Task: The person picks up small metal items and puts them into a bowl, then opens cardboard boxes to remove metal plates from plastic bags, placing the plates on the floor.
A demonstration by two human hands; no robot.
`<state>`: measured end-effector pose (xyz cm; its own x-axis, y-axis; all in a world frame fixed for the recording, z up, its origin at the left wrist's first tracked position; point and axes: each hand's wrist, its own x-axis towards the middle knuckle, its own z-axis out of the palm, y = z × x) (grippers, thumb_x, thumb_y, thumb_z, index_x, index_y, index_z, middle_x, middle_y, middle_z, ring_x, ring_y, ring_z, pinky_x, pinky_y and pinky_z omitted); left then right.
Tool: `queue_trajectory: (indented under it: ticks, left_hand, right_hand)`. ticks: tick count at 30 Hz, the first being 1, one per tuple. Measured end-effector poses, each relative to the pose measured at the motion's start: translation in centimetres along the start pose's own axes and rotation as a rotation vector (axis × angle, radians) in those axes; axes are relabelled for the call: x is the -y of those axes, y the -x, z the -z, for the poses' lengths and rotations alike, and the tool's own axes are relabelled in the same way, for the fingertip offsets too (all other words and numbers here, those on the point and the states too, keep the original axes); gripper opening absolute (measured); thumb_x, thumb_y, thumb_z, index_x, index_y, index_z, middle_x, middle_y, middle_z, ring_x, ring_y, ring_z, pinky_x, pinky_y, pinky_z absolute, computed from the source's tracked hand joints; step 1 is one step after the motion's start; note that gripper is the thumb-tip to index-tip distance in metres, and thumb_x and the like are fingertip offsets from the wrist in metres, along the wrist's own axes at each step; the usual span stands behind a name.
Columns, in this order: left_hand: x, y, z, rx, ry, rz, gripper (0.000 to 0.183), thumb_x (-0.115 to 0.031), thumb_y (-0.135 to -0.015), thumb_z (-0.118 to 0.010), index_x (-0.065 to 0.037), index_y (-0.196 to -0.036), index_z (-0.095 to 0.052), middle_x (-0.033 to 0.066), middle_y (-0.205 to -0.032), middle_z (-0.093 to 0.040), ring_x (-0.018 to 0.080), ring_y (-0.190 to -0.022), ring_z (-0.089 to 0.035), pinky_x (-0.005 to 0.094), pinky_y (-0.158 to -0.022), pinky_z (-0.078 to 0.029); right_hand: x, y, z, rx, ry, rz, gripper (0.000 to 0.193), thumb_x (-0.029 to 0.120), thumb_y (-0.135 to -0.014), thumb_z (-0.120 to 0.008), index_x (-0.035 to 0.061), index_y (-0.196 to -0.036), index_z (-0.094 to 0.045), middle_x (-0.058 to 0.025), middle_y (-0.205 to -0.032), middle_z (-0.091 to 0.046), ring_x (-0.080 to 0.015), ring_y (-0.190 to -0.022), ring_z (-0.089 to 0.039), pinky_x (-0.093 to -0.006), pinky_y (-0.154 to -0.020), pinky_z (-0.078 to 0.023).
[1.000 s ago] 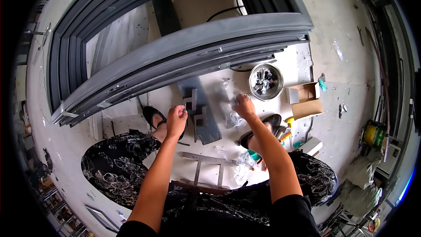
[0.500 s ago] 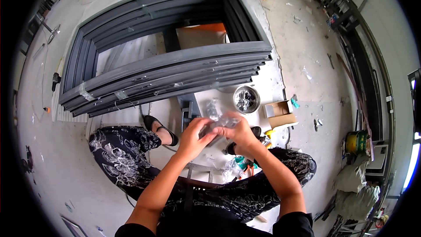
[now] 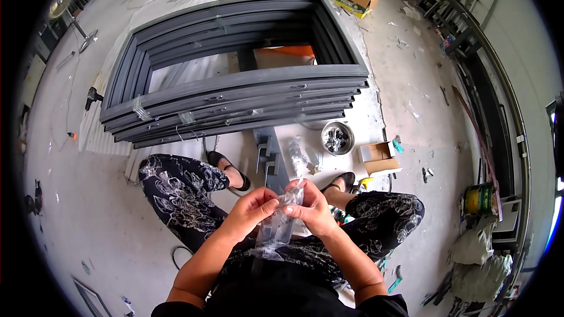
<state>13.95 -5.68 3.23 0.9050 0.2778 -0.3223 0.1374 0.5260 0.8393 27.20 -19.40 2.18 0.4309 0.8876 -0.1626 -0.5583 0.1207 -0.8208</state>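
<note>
While one metal bowl (image 3: 339,151) stands beyond, two nearly closed hands (image 3: 249,214) (image 3: 315,211) pinch one clear plastic bag (image 3: 275,232).

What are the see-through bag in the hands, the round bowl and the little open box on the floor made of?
The bag looks like thin, glossy plastic: it's clear and crinkled. The bowl seems to be shiny metal, maybe steel, because its rim looks silvery. The box is probably dull cardboard: it's brownish with folded flaps.

Floor (image 3: 88,217): is carrying scraps (image 3: 427,173)
Frames (image 3: 235,103): are lying stacked
Bowl (image 3: 338,153): is standing nearby
Box (image 3: 380,167): is lying open
</note>
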Motion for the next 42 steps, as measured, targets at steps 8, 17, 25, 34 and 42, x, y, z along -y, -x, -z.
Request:
queue_trajectory:
  ticks: [8,17,25,34,42]
  left_hand:
    - [-1.0,0.3,-0.1,0.018,-0.49,-0.265,0.005,-0.007,-0.093,-0.061,-0.003,-0.093,-0.059,-0.0006,-0.09,-0.056,0.0062,-0.079,-0.053,0.021,-0.072,-0.044]
    - [-2.2,1.7,-1.4,0.062,-0.619,-0.349,0.017,-0.012,-0.091,-0.063,-0.001,-0.103,-0.058,0.0057,-0.092,-0.059,0.0144,-0.087,-0.057,0.0252,-0.072,-0.046]
    - [-1.8,2.8,-2.0,-0.129,-0.639,-0.342,0.009,-0.008,-0.094,-0.056,-0.001,-0.1,-0.057,0.006,-0.079,-0.057,0.0151,-0.069,-0.055,0.0277,-0.065,-0.045]
    - [-2.4,3.5,-2.3,-0.029,-0.363,-0.21,0.016,-0.014,-0.095,-0.061,0.0,-0.103,-0.059,0.0006,-0.085,-0.059,0.0066,-0.079,-0.055,0.0233,-0.07,-0.045]
    - [-1.6,3.8,-1.9,-0.049,-0.412,-0.328,0.014,-0.01,-0.094,-0.061,0.0,-0.101,-0.066,0.0011,-0.091,-0.062,0.0086,-0.085,-0.057,0.0225,-0.077,-0.045]
  right_hand:
    - [0.6,2.0,-1.0,0.049,0.156,0.005,0.053,0.007,-0.08,-0.078,0.0049,-0.122,-0.046,-0.0008,-0.097,-0.06,-0.0081,-0.087,-0.057,-0.0249,-0.079,-0.048]
    - [0.6,2.9,-1.6,0.042,0.261,0.064,0.057,0.006,-0.08,-0.077,0.0021,-0.126,-0.044,-0.0044,-0.099,-0.064,-0.0098,-0.092,-0.059,-0.0262,-0.081,-0.049]
    - [0.0,3.2,-0.9,-0.014,0.501,0.161,0.055,0.01,-0.076,-0.081,0.0022,-0.119,-0.048,-0.0018,-0.085,-0.065,-0.0053,-0.071,-0.054,-0.021,-0.064,-0.044]
    - [-0.7,4.0,-2.9,-0.062,0.277,0.218,0.038,0.01,-0.079,-0.079,-0.0003,-0.105,-0.052,-0.0001,-0.084,-0.063,-0.005,-0.07,-0.05,-0.0222,-0.062,-0.044]
    - [3.5,4.6,-3.2,-0.039,0.913,0.375,0.039,0.028,-0.08,-0.078,0.001,-0.101,-0.058,-0.0067,-0.08,-0.061,-0.0167,-0.07,-0.06,-0.0299,-0.063,-0.049]
